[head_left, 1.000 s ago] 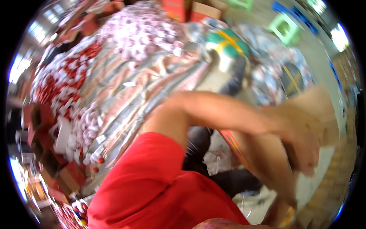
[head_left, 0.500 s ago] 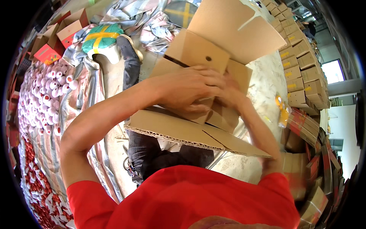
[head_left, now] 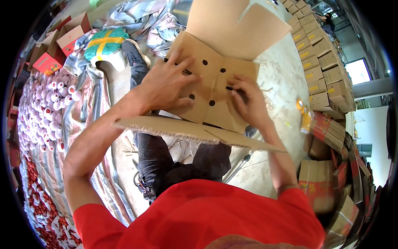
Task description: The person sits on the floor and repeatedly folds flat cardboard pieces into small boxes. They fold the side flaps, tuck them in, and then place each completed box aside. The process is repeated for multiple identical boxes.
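Observation:
A brown cardboard box (head_left: 202, 81) stands between my knees with its flaps raised. Two inner panels meet at a crease down the middle and carry several round holes and dark slots. My left hand (head_left: 166, 85) lies with spread fingers on the left panel, over some of the holes. On the right panel, the bent fingers of my right hand (head_left: 251, 99) touch beside a dark slot, thumb apart from them. Beyond my hands a wide far flap (head_left: 236, 29) stands up. The near flap (head_left: 186, 129), with a torn corrugated edge, crosses over my forearms.
Foam-netted round items (head_left: 45, 103) are heaped at the left, with red and white pieces (head_left: 45, 207) below. A stool with a green cover (head_left: 105, 43) and open red boxes (head_left: 52, 58) stand far left. Stacked cartons (head_left: 317, 62), a tape dispenser (head_left: 305, 118) and flattened cardboard (head_left: 327, 174) line the right.
My hands, overlapping at the middle of the box before, have moved apart onto the two panels. The panels now lie spread with their holes showing, and the box has shifted slightly left.

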Motion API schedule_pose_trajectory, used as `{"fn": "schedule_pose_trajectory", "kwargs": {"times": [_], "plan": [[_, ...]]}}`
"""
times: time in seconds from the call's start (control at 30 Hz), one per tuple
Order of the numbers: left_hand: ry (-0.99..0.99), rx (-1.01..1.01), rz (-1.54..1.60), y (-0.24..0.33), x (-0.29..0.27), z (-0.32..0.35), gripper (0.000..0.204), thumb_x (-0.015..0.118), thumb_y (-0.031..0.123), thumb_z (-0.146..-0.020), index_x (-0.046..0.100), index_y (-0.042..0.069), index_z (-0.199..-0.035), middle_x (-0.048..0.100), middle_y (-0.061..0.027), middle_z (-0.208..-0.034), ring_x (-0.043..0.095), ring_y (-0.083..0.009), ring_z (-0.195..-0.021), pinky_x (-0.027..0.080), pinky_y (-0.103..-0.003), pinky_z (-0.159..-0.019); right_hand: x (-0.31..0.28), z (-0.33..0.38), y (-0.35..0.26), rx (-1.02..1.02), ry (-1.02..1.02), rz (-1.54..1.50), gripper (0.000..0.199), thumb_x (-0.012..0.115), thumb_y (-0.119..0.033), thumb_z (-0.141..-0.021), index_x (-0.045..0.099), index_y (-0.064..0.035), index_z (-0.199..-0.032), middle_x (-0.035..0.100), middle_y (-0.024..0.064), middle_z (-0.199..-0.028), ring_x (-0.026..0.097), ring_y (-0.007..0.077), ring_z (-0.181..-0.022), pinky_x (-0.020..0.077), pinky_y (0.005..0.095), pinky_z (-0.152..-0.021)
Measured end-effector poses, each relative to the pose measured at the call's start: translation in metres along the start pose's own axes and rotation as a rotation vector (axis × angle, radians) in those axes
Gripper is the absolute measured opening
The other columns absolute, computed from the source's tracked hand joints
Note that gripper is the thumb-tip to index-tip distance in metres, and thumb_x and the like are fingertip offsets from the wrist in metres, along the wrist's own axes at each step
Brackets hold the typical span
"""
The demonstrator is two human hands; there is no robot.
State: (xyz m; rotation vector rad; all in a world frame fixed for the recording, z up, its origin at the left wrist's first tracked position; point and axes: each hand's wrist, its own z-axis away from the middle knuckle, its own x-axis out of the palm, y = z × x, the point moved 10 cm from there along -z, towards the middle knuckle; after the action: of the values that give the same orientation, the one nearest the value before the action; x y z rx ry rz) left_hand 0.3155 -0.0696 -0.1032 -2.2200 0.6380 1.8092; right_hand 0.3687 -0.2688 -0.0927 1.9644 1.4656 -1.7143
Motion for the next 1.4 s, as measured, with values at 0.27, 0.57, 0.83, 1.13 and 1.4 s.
{"fn": "schedule_pose_trajectory", "kwargs": {"times": [0.27, 0.57, 0.83, 1.13, 1.4], "plan": [[-0.186, 0.077, -0.057, 0.007, 0.012, -0.029, 0.052, 0.081, 0.038, -0.082, 0.071, 0.014, -0.127, 0.054, -0.0144, -0.147, 0.040, -0.0441, -0.146, 0.050, -0.058, -0.100, 0.007, 0.006, 0.040, 0.053, 0.413, -0.338, 0.028, 0.047, -0.022, -0.109, 0.064, -0.0042, -0.121, 0.070, 0.0110, -0.133, 0.047, 0.0323, -0.140, 0.0304, 0.0478, -0.121], [0.398, -0.296, 0.827, -0.100, 0.022, -0.014, 0.087, 0.068, 0.005, -0.090, 0.028, 0.010, -0.167, 0.034, -0.0236, -0.168, 0.032, -0.0303, -0.158, 0.034, -0.037, -0.123, 0.021, -0.020, 0.026, -0.090, 0.383, -0.215, 0.039, 0.037, -0.030, -0.108, 0.062, -0.0049, -0.123, 0.069, 0.0113, -0.135, 0.043, 0.0351, -0.142, 0.0262, 0.0494, -0.122], [0.171, 0.117, 0.661, -0.035, 0.061, -0.042, 0.090, 0.066, 0.023, -0.098, 0.013, 0.003, -0.169, 0.018, -0.0244, -0.174, 0.011, -0.0353, -0.163, 0.012, -0.041, -0.132, 0.068, -0.027, 0.001, -0.206, 0.338, -0.242, 0.045, 0.057, 0.003, -0.089, 0.053, -0.0011, -0.133, 0.054, 0.0187, -0.151, 0.045, 0.0422, -0.142, 0.0332, 0.0509, -0.121], [-0.194, 0.352, 0.343, -0.007, 0.119, -0.053, 0.071, 0.064, 0.024, -0.096, 0.041, 0.003, -0.160, 0.043, -0.0183, -0.162, 0.026, -0.0379, -0.158, 0.024, -0.046, -0.131, 0.117, -0.029, 0.036, -0.173, 0.261, -0.127, 0.044, 0.059, 0.003, -0.092, 0.055, -0.0022, -0.135, 0.051, 0.0204, -0.152, 0.045, 0.0435, -0.143, 0.0362, 0.0501, -0.119], [0.138, -0.284, 1.296, -0.096, 0.100, -0.007, 0.046, 0.051, 0.027, -0.110, 0.057, 0.004, -0.150, 0.058, -0.0134, -0.153, 0.051, -0.0233, -0.142, 0.036, -0.038, -0.121, 0.106, 0.038, 0.119, 0.418, 0.297, 0.019, 0.084, 0.075, -0.032, -0.094, 0.034, 0.0043, -0.158, 0.041, 0.0267, -0.162, 0.039, 0.0468, -0.150, 0.0311, 0.0499, -0.123]]}}
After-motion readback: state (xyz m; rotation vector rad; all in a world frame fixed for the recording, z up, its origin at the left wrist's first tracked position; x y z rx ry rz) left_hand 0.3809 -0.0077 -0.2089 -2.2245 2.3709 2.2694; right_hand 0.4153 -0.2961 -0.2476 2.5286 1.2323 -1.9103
